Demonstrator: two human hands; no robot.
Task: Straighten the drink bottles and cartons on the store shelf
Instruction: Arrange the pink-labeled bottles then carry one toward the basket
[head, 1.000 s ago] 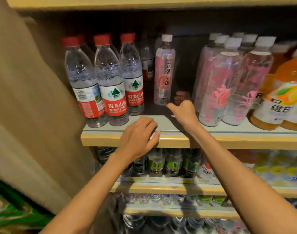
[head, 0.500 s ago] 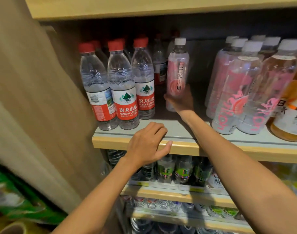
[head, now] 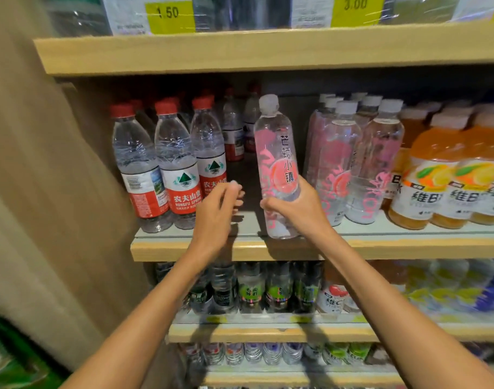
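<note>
A tall clear bottle with a pink peach label and white cap stands almost upright at the front edge of the middle shelf. My right hand grips its lower part from the right. My left hand hovers in front of the gap to its left, fingers loosely curled, holding nothing. Left of the gap stand red-capped water bottles. A group of matching pink bottles stands to the right.
Orange drink bottles fill the right of the shelf. A beige side panel closes the left. Price tags sit on the shelf above; lower shelves hold rows of small bottles.
My right hand took hold of the pink bottle and drew it from deep in the shelf to the front edge. My left hand lifted off the shelf edge.
</note>
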